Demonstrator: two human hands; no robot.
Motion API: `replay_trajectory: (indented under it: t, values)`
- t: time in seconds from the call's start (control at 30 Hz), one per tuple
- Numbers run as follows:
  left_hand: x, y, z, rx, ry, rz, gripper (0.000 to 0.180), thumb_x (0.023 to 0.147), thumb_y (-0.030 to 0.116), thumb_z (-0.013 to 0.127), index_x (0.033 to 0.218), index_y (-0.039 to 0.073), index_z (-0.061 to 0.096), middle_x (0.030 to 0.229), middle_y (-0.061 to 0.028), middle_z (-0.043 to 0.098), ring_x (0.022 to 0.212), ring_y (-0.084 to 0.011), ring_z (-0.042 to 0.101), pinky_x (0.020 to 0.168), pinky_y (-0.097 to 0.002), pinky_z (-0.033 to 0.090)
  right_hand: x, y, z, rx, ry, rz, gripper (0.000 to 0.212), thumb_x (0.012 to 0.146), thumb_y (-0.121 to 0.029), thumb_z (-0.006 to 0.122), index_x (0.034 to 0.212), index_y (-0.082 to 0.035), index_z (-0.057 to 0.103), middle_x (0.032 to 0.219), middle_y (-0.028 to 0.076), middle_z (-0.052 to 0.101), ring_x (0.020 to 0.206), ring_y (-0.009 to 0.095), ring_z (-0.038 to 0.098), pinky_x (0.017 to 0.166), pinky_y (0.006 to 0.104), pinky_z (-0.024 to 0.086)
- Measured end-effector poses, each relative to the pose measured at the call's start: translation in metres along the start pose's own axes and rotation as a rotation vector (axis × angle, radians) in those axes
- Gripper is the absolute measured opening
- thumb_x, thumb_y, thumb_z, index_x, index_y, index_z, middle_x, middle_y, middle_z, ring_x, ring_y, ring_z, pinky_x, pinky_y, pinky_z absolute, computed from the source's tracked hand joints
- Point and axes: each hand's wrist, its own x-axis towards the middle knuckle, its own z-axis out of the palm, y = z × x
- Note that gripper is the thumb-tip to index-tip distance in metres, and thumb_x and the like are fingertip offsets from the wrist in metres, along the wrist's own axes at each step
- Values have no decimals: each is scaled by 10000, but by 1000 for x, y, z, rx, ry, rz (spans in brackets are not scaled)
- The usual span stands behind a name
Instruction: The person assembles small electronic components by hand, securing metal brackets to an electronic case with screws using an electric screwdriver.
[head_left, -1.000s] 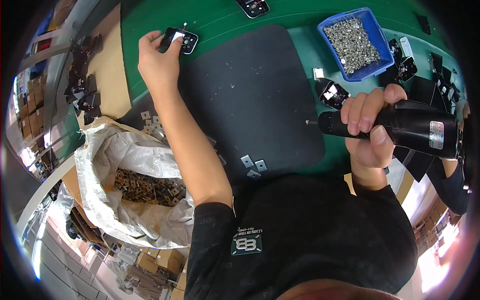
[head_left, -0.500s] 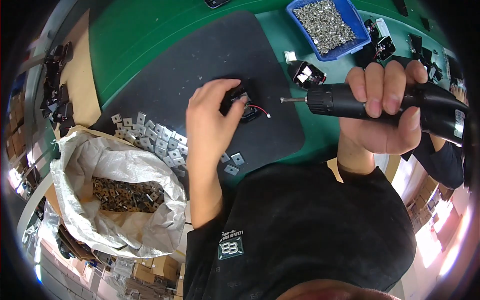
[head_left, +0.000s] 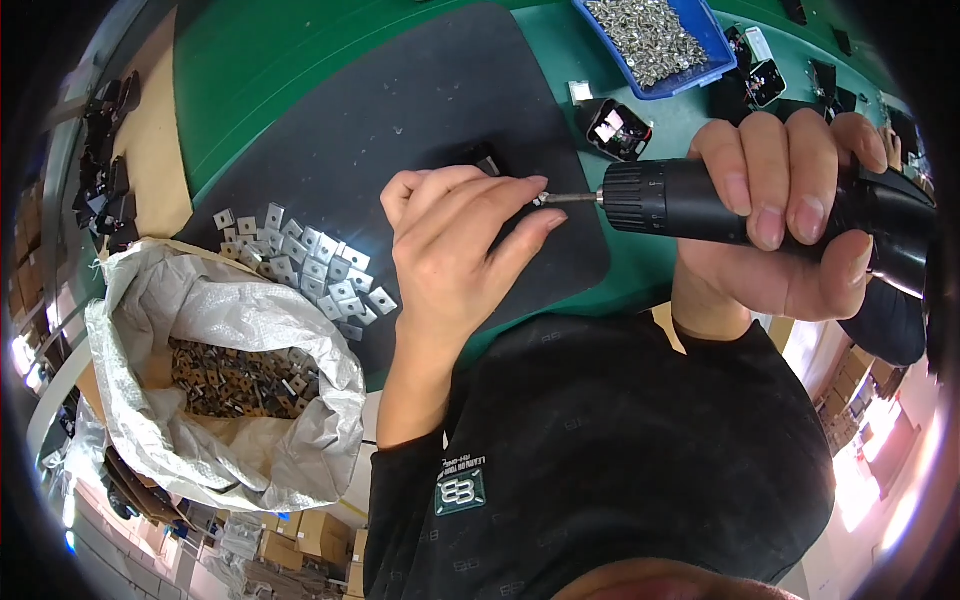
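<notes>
My right hand (head_left: 785, 215) is wrapped round a black electric screwdriver (head_left: 670, 198), held level with its bit (head_left: 575, 198) pointing left. My left hand (head_left: 460, 235) is closed in a pinch at the bit's tip, thumb below and forefinger above. Between those fingertips is a small shiny piece that looks like a screw (head_left: 540, 200), partly hidden. Behind the left hand, a black plastic housing (head_left: 487, 160) lies on the dark mat (head_left: 420, 110), mostly covered by the fingers.
Silver square plates with holes (head_left: 315, 268) lie heaped left of my left hand. Nearer stands a white woven sack (head_left: 340, 440) of small metal parts. A blue tray (head_left: 690, 90) of screws sits at the far right, with another black housing (head_left: 618, 130) before it.
My left hand has left the black housing and moved right to the bit's tip. The screwdriver has shifted slightly left. The housing's red wire is now hidden.
</notes>
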Motion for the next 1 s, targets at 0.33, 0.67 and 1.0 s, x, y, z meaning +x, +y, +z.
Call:
replay_trajectory:
  t: [0.33,0.67,1.0]
  values:
    - [-6,-2,-1,-114,62,0,192,640,74,824,804,60,725,762,-31,697,769,-189,635,771,-322,410,-3,4,2,80,4,11,472,854,-226,694,1259,-103,486,850,-9,550,744,112,532,761,286,409]
    - [-11,-12,3,-176,123,-24,194,637,103,839,790,76,724,764,-10,701,768,-190,637,771,-320,407,-2,12,10,79,-3,4,469,849,-227,699,1254,-103,497,850,-9,559,748,115,541,768,289,414]
    - [-9,-19,3,-234,120,-7,195,634,95,840,789,73,724,762,-14,704,766,-192,635,761,-319,416,-1,17,9,84,-5,0,457,850,-232,699,1247,-109,510,835,-22,551,733,112,534,761,278,408]
